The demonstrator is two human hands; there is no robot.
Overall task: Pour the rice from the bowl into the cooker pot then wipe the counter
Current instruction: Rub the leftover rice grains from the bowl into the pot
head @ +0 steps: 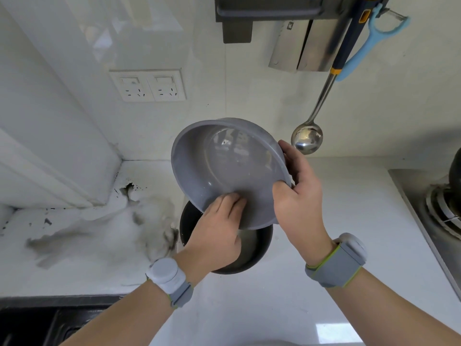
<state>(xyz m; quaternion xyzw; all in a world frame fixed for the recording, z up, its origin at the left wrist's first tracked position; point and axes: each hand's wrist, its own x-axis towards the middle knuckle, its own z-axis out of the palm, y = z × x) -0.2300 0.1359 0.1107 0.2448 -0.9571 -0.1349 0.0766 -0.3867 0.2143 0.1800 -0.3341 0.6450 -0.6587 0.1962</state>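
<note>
Left of both hands, a white cloth (119, 231) lies crumpled on the counter (311, 283). The left hand (214, 233) reaches into the tilted grey bowl (224, 171), its straight fingertips (234, 198) pressing the inner wall. Beneath that hand sits the dark cooker pot (259, 250). The right hand (299, 193) grips the bowl's right rim, thumb inside. Above the right hand hangs a steel ladle (306, 138).
</note>
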